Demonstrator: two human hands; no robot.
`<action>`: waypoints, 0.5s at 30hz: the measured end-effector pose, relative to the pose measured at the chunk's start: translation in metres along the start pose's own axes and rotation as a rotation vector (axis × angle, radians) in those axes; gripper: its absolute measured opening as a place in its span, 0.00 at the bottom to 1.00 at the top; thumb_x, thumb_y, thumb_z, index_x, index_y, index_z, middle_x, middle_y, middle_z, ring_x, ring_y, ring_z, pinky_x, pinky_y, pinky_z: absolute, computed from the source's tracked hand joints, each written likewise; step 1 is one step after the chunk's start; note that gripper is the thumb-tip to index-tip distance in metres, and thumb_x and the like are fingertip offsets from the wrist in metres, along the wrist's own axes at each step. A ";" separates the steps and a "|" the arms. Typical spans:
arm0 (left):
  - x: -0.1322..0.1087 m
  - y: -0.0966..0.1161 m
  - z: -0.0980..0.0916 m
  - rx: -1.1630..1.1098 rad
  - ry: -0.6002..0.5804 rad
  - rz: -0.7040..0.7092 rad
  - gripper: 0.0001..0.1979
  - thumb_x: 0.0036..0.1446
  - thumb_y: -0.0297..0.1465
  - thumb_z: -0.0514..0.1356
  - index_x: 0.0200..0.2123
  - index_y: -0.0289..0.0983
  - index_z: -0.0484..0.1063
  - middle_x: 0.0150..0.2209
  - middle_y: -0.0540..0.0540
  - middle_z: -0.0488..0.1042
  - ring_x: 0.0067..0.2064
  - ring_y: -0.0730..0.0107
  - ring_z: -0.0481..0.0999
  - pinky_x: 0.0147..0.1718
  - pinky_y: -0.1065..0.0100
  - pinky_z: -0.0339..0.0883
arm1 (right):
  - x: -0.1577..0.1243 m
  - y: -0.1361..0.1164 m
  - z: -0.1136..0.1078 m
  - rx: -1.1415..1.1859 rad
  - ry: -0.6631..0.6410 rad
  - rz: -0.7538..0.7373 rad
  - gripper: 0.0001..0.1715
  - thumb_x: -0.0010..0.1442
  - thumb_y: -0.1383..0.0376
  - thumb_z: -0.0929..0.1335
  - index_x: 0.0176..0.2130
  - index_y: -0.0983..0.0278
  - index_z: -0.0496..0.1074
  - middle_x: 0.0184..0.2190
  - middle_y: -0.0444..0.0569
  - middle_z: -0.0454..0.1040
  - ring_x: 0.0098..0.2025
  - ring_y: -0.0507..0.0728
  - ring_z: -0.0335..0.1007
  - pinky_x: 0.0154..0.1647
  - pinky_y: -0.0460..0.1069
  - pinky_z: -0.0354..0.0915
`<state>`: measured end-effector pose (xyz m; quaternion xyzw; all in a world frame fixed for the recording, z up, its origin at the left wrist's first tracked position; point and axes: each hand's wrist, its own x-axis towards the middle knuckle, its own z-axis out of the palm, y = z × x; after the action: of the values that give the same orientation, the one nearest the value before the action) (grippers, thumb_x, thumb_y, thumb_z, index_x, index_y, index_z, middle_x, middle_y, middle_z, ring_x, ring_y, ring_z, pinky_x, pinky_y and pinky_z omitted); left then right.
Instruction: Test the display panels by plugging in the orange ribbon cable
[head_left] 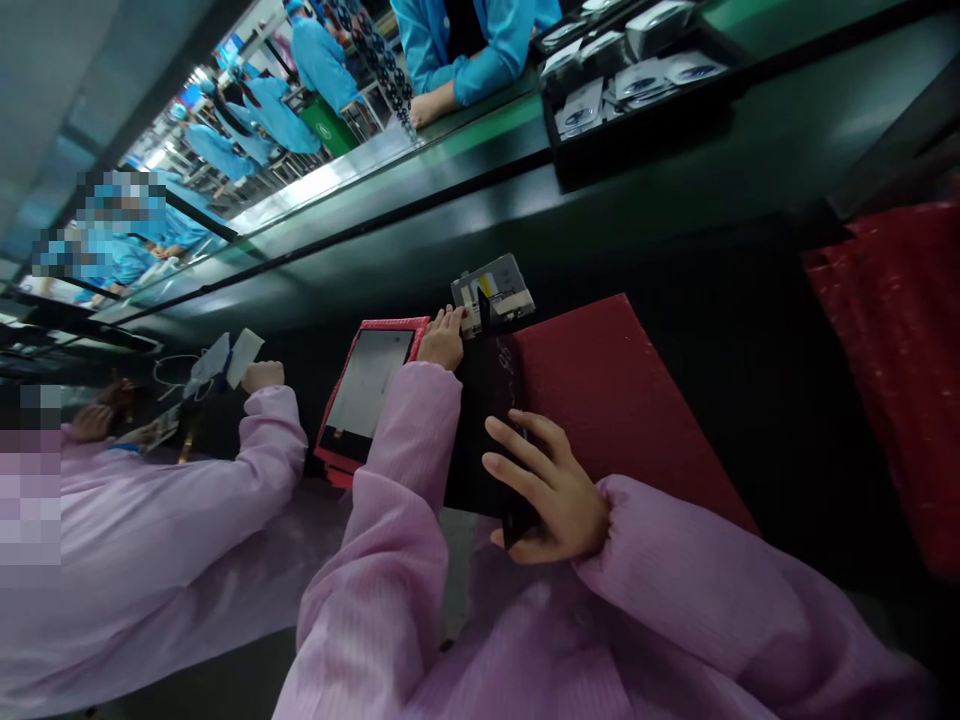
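My left hand (442, 340) reaches forward with its fingers stretched out. The fingertips are at the near left edge of a small grey-and-white flat part (495, 285) with a yellow mark, and I cannot tell whether they press on it. Under my left forearm lies a flat grey panel with a black lower strip (367, 375), resting on a red padded sheet (330, 462). My right hand (551, 490) is spread over a dark strip with pale handwriting (508, 360). Its thumb is near a small black piece (517, 527) at the front edge.
A large red sheet (600, 390) lies to the right of the dark strip. Red bubble wrap (892, 370) stands at the far right. Across the green line is a black tray (600, 150) of white packets. At left, a co-worker's hand (262, 375) holds a white piece.
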<state>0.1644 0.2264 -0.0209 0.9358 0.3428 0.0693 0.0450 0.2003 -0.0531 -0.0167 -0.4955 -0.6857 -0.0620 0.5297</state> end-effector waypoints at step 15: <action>-0.143 0.099 -0.077 -0.951 -0.003 -0.080 0.26 0.67 0.42 0.36 0.67 0.48 0.41 0.70 0.54 0.43 0.69 0.72 0.46 0.64 0.67 0.54 | 0.000 0.001 0.003 -0.018 0.001 -0.024 0.47 0.54 0.48 0.66 0.64 0.66 0.51 0.67 0.58 0.49 0.67 0.70 0.41 0.61 0.67 0.52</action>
<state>0.1072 0.0612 0.0545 0.7977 0.3087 0.2152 0.4713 0.1992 -0.0505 -0.0180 -0.4922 -0.6907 -0.0748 0.5245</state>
